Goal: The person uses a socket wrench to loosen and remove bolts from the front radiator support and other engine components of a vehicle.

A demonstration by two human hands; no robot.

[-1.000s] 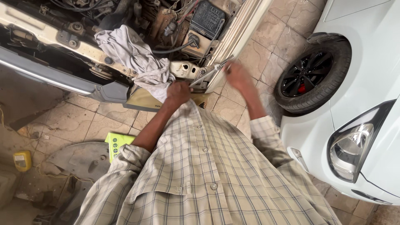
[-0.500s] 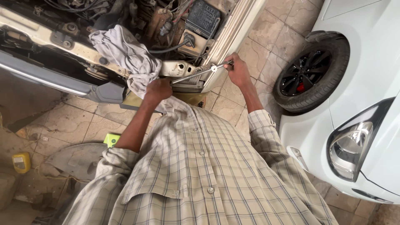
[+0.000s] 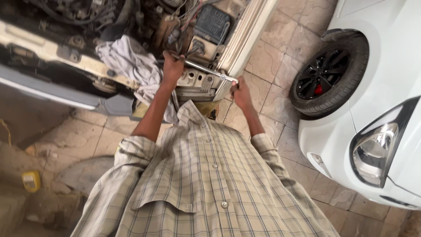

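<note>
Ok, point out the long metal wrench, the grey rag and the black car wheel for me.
Long metal wrench (image 3: 206, 70), head view, middle of its shaft between the two hands.
Grey rag (image 3: 129, 61), head view, its crumpled middle.
Black car wheel (image 3: 322, 79), head view, the spokes.

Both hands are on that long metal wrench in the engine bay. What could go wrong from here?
1. The right hand holds only the far end of the wrench; if it slips off the fitting, knuckles could strike the car's front body edge.
2. The left hand works close to loose wires, which might snag.
3. The grey rag draped beside the left hand could catch or hide parts.
</note>
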